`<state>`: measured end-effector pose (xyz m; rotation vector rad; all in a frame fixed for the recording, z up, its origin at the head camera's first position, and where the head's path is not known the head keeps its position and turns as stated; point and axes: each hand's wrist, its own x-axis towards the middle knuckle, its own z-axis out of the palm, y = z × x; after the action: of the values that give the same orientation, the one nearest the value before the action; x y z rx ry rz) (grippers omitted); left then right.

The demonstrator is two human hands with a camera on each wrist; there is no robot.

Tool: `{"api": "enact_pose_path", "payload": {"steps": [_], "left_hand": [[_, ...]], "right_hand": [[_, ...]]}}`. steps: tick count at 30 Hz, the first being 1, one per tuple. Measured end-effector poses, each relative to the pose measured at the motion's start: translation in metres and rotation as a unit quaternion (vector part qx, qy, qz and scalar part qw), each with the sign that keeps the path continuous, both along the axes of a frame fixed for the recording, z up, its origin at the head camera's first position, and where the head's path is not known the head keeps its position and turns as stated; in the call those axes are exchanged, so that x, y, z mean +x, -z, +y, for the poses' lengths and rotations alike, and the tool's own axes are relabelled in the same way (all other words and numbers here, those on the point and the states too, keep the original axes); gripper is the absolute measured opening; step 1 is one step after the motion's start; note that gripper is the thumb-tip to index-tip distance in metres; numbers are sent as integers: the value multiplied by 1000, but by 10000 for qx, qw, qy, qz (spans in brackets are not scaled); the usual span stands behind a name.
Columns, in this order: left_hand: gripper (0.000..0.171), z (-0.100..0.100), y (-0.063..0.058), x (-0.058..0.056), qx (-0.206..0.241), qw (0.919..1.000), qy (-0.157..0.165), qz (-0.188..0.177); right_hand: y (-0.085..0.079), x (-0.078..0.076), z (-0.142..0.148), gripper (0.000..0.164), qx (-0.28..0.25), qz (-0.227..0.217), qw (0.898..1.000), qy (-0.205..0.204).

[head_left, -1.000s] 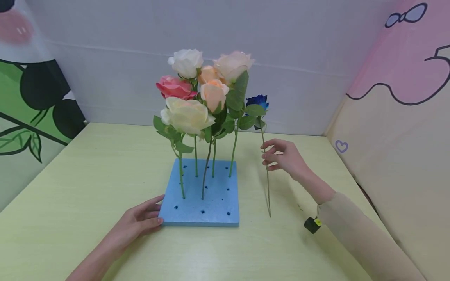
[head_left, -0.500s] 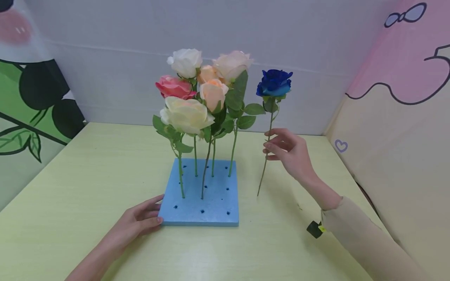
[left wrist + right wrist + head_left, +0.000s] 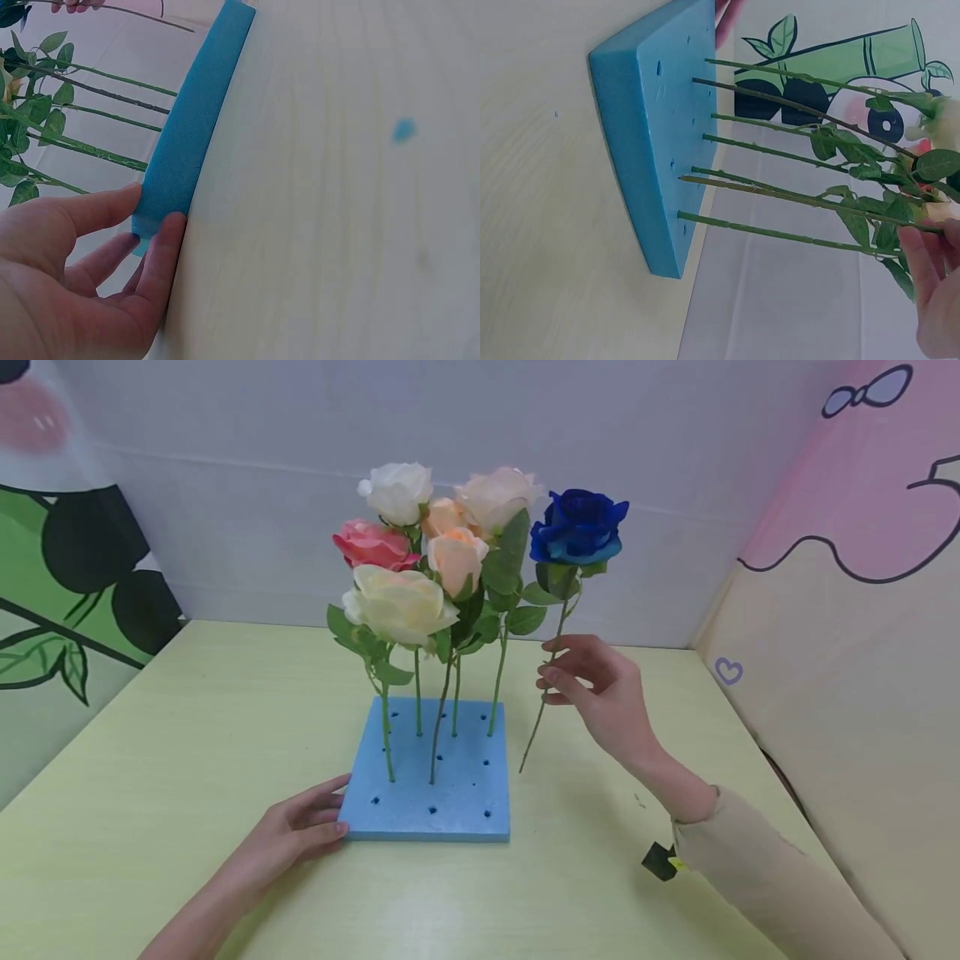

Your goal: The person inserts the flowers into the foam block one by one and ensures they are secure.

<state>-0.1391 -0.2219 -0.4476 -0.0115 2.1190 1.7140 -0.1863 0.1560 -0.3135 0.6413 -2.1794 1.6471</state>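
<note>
A blue foam board (image 3: 457, 814) with several holes lies on the table, bearing several upright artificial roses: white (image 3: 397, 493), pale pink, deep pink (image 3: 375, 545), peach and cream (image 3: 400, 606). My left hand (image 3: 296, 835) holds the board's near left corner, thumb at the front and fingers along the left side; the left wrist view shows the fingertips on the corner. Fingers and thumb of my right hand (image 3: 600, 689) pinch the stem of a blue rose (image 3: 579, 531). That rose leans, flower up and to the right, its stem's lower end in the air close to the board's right side.
The light wooden table (image 3: 187, 735) spreads around the board. A grey-white wall (image 3: 637, 443) stands behind, with painted panels at left and right. A small black device (image 3: 660, 862) hangs at the right sleeve (image 3: 750, 852). Several holes in the board's front row hold no stem.
My right hand has lifted the blue rose, tilted its flower toward me and carried its lower end left toward the board. The left hand and the board stay put.
</note>
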Motion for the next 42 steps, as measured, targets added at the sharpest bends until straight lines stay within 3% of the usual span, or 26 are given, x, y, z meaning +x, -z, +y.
{"api": "enact_pose_path", "payload": {"steps": [13, 42], "left_hand": [[75, 0, -1, 0, -79, 10000, 2, -27], [73, -1, 0, -2, -2, 9999, 111, 19]], "right_hand": [[5, -2, -23, 28, -168, -45, 9993, -319], [19, -9, -52, 25, -275, -127, 9978, -586]]}}
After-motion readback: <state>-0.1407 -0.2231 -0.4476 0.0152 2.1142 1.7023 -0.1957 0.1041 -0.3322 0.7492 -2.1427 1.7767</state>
